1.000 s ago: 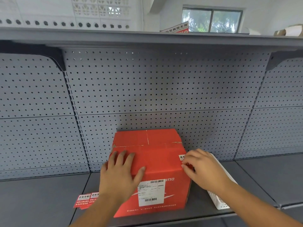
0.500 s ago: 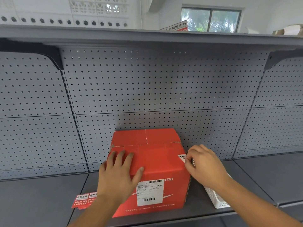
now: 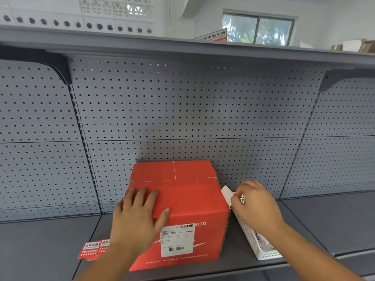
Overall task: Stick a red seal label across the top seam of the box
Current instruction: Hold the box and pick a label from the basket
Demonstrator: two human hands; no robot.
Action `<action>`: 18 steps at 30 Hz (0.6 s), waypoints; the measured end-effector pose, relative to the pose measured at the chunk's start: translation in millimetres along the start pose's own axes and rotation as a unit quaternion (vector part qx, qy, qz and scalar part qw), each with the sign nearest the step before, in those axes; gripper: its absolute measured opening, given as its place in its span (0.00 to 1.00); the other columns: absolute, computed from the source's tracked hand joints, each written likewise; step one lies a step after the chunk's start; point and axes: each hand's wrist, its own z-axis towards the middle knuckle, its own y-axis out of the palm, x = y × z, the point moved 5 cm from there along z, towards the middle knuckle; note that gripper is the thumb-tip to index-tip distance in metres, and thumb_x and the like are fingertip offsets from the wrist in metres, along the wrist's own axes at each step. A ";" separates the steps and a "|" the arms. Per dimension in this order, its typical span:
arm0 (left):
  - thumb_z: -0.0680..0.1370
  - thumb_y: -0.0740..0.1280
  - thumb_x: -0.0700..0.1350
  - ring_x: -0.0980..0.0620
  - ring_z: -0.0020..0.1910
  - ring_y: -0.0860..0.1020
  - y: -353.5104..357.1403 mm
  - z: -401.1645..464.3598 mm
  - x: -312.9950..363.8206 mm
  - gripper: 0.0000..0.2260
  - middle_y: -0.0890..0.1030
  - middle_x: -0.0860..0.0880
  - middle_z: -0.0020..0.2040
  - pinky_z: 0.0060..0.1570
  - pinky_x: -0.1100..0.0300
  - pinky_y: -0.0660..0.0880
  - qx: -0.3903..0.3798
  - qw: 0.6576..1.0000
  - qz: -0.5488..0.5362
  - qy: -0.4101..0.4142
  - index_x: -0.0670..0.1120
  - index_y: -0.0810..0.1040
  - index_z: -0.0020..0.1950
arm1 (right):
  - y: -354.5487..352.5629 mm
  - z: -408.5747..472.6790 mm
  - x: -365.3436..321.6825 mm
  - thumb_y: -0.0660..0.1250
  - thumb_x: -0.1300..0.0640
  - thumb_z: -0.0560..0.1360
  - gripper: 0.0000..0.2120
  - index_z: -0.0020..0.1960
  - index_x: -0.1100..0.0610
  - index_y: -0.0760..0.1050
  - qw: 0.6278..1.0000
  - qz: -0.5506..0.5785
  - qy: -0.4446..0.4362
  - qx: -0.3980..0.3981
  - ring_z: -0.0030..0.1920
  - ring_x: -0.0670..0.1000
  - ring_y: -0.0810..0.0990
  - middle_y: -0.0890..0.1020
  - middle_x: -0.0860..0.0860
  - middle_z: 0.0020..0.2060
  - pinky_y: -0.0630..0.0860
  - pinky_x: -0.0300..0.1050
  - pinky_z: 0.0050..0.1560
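- Your left hand (image 3: 140,218) lies flat and open on the red box (image 3: 182,201), fingers spread over the near top edge, thumb reaching down the front face
- Your right hand (image 3: 256,205) is closed in a pinch just off the box's right top corner; it holds a small white strip (image 3: 226,194) between thumb and fingertips. Whether this strip is a label or its backing cannot be told
- The right hand hovers over the rear end of a white mesh basket (image 3: 261,251) that stands just beside the box on its right
- The box stands upright on the grey shelf (image 3: 50,246), its rear close to the perforated back panel (image 3: 182,110). The top flaps are shut; the seam (image 3: 174,169) runs front to back across the far half of the top and carries no label
- A white shipping label (image 3: 176,240) with barcodes sits on the front face of the box, printed upside down from your position
- A small stack of red seal labels (image 3: 92,249) lies flat on the shelf, left of the box, partly hidden by your left forearm
- An upper shelf (image 3: 182,51) overhangs the work area on dark brackets (image 3: 58,65); there is generous height between it and the box top
- Bare shelf surface extends well to the left of the labels and to the right of the basket
- The front shelf edge runs just below the box's front face
- Behind the upper shelf you see a white wall and a window (image 3: 257,29)
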 end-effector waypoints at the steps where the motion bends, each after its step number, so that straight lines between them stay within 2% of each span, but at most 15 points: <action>1: 0.78 0.54 0.70 0.38 0.73 0.69 -0.1 -0.2 -0.1 0.30 0.78 0.48 0.70 0.63 0.35 0.72 0.000 1.000 0.000 0.000 0.53 0.75 0.70 | -1.2 -0.4 2.8 0.71 0.59 0.71 0.08 0.34 0.55 0.75 1.000 0.002 0.007 0.002 0.41 0.52 0.75 0.79 0.48 0.37 0.74 0.48 0.38; 7: 0.78 0.53 0.70 0.39 0.75 0.68 -0.2 -1.3 -0.7 0.31 0.77 0.48 0.71 0.65 0.35 0.71 -0.003 1.000 0.002 0.000 0.53 0.74 0.71 | -3.4 -3.1 16.5 0.70 0.60 0.72 0.09 0.34 0.55 0.75 0.999 0.019 0.037 -0.005 0.42 0.51 0.75 0.79 0.48 0.37 0.73 0.47 0.37; 14: 0.78 0.53 0.71 0.39 0.75 0.68 -0.1 -3.2 -1.3 0.31 0.77 0.48 0.71 0.65 0.35 0.71 -0.007 1.000 0.004 0.000 0.54 0.74 0.72 | -3.8 -6.1 33.8 0.69 0.60 0.73 0.09 0.34 0.55 0.75 0.996 0.035 0.082 -0.014 0.41 0.49 0.74 0.76 0.46 0.37 0.65 0.37 0.33; 18: 0.78 0.52 0.71 0.39 0.75 0.68 -0.2 -2.7 -0.7 0.31 0.77 0.48 0.71 0.65 0.35 0.71 -0.012 1.000 0.010 0.000 0.53 0.74 0.72 | -3.2 -7.3 42.7 0.68 0.59 0.73 0.09 0.34 0.54 0.75 0.995 0.038 0.093 -0.025 0.42 0.49 0.74 0.76 0.46 0.37 0.65 0.38 0.34</action>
